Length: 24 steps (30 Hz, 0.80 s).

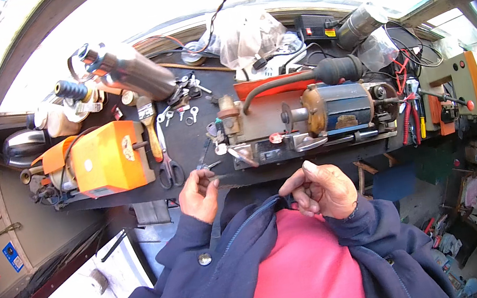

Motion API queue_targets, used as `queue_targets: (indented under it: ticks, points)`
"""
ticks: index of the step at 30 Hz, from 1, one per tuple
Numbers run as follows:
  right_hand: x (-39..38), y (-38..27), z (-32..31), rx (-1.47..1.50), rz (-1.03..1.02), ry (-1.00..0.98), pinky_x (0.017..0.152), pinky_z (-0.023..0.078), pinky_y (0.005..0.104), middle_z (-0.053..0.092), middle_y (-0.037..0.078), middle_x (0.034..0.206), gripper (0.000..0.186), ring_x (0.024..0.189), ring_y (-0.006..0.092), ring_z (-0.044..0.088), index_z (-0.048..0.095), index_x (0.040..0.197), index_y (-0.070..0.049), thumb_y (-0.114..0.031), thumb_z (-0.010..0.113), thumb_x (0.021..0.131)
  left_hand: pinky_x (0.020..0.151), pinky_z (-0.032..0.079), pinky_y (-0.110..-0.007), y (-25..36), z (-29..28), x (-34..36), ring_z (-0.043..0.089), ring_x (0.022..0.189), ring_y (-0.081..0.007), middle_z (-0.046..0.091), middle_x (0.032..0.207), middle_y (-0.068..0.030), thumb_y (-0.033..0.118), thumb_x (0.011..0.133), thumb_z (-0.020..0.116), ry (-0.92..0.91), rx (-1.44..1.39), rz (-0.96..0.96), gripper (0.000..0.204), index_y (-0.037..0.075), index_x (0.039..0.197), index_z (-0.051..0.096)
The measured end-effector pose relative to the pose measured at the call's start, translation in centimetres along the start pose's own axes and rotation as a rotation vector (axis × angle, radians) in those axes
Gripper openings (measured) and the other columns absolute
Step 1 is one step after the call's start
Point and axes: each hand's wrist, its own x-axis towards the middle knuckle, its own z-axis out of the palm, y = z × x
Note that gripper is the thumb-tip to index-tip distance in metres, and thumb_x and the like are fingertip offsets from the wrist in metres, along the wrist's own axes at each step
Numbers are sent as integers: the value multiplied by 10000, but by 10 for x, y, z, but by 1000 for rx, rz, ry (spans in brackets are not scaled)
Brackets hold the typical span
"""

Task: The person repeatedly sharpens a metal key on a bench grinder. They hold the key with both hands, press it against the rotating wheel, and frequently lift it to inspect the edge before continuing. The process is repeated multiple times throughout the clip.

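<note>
In the head view, holding the left grip (199,196) loosely curled by the tabletop (188,144), just beside scissors (167,159); cannot tell if grasping anything. Bending the right grip (323,190) partly closed at the zippered edge of the dark blue jacket (225,282), worn over a red shirt (294,265); cannot tell if pinching. Facing 1 key-cutting machine (338,108).

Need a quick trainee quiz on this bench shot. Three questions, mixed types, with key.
1. Which lies right beside the scissors?
A) blue motor
B) brush
C) hammer

2. True or false: the orange machine stands left of the blue motor.

3. Which is nearer the scissors, the left hand or the right hand?

Key: 1. B; 2. True; 3. Left hand.
</note>
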Motion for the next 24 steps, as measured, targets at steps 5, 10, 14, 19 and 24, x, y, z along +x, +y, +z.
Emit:
queue_targets:
  ticks: [5, 10, 14, 19, 24]
  points:
    - [-2, 8, 12, -144, -27, 52, 523, 388, 203, 568, 23, 672, 495, 530, 61, 468, 709, 1064, 49, -380, 463, 1055, 691, 521, -366, 6, -14, 18, 654, 766, -290, 621, 927, -100, 88, 826, 714, 56, 403, 254, 237, 74, 1051, 642]
    - [-4, 17, 24, -271, -113, 93, 514, 377, 195, 574, -9, 652, 413, 529, 44, 469, 737, 1038, -4, -342, 500, 1042, 689, 517, -446, 5, -7, 32, 646, 828, -357, 575, 928, -114, 166, 823, 730, 31, 608, 447, 230, 130, 1038, 656]
    - [-5, 25, 28, -262, -155, 120, 515, 393, 198, 588, -17, 663, 390, 542, 39, 487, 737, 1054, -22, -341, 513, 1036, 664, 505, -457, 3, -4, 39, 629, 795, -368, 571, 900, -115, 176, 816, 718, 8, 661, 471, 144, 110, 906, 628]
    - [-2, 34, 32, -236, -134, 102, 504, 381, 189, 593, -16, 664, 368, 535, 35, 469, 723, 1086, -18, -316, 511, 1047, 693, 482, -443, 13, -13, 38, 592, 828, -352, 537, 844, -139, 64, 756, 711, -59, 549, 529, 148, 55, 861, 607]
    - [5, 41, 50, -179, -217, 104, 444, 334, 192, 551, -15, 662, 311, 498, 23, 418, 702, 1103, -27, -296, 565, 1030, 771, 511, -276, 53, -34, 13, 632, 842, -143, 652, 952, -81, 1, 927, 580, -378, -272, 321, 74, 19, 981, 533]
